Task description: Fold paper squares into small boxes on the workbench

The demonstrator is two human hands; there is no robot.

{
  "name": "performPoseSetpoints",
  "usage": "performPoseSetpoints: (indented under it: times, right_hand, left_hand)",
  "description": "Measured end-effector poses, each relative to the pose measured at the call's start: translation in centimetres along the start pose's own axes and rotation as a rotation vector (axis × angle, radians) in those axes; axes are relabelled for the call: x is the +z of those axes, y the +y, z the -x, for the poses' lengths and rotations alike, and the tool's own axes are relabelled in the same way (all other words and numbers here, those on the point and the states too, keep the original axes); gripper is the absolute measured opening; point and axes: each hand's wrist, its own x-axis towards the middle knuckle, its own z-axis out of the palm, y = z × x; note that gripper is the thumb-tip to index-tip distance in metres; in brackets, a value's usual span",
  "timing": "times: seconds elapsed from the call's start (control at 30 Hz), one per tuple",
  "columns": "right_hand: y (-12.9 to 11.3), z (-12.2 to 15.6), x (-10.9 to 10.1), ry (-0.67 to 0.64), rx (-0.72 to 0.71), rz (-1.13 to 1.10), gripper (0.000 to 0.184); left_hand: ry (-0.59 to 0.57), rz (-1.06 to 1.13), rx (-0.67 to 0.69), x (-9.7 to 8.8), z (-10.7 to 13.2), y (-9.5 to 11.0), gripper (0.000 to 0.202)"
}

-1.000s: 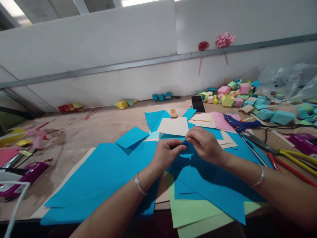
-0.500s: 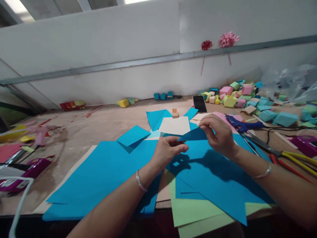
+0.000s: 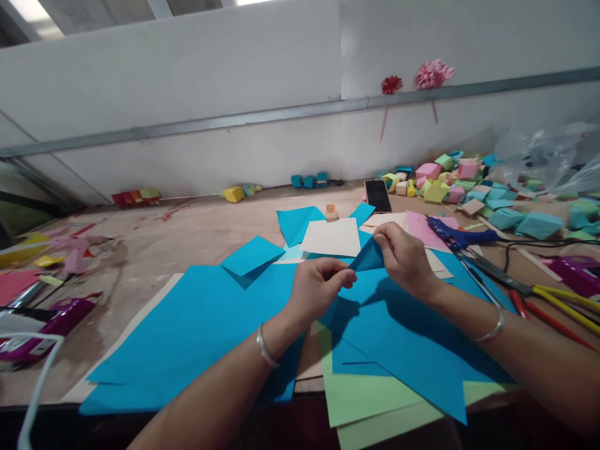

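1. Above the middle of the table, just over the overlapping blue sheets, a blue paper piece is held between both hands.
2. The left hand is curled nearly shut, with the near corner of the piece pinched between thumb and fingertips. The right hand is likewise closed on the far edge in a fingertip pinch, the remaining fingers folded over it.
3. A skewed crease is judged possible: the piece is held in the air with nothing firm beneath it, so its edges could be brought together out of line.
4. A tear or crumple could be caused if the two pinches were pulled against each other, since the paper looks thin.
5. The piece could be lost if dropped, its colour being the same as that of the sheets below.
6. The glue gun and the scissors lie near the right forearm and could be knocked by a wide sweep of the elbow.
7. Compared with half a second earlier, the right hand is seen lower and nearer the left, and the piece, then spread as a wide triangle, is now gathered into a shorter shape. The cream square is unmoved.
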Motion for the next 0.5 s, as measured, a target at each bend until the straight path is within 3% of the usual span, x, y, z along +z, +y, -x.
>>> performPoseSetpoints:
  times: [0.1, 0.3, 0.5]
  right_hand:
    - [0.3, 0.2, 0.4, -0.015, -0.036, 0.046, 0.021]
    - [0.6, 0.8, 1.1, -0.070, -0.193, 0.071, 0.018]
    - [-0.7, 1.8, 1.6, -0.206, -0.316, 0.040, 0.020]
  left_hand:
    - [-0.157, 0.137, -0.072, -0.2, -0.2, -0.1, 0.021]
    - [-0.311, 0.208, -0.146, -0.3, -0.2, -0.2, 0.033]
    - [-0.319, 0.170, -0.136, 0.0, -0.3, -1.2, 0.037]
